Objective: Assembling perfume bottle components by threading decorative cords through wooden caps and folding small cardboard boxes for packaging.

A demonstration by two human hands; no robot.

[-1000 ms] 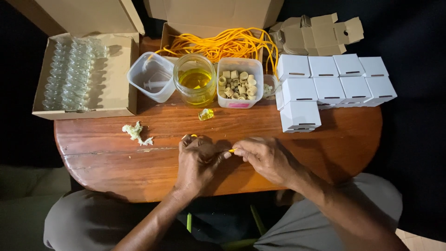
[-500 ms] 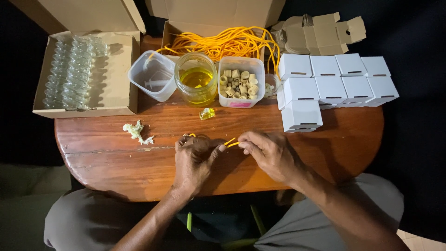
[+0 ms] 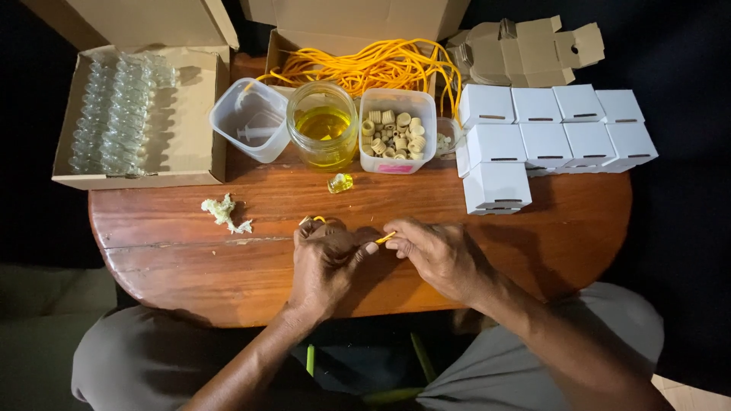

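Two hands meet at mid-frame, low on the brown oval wooden desk (image 3: 533, 228). Left hand (image 3: 324, 262) is curled, grip pinching a short yellow cord piece (image 3: 385, 237) w/ a loop by its thumb. Right hand (image 3: 438, 255) has pulled its end a bit further out vs. a sec ago, grip pinching it. Bare wood left & right; desk edge just below wrists. Glass jar of yellow oil (image 3: 323, 135) sits above, apart.
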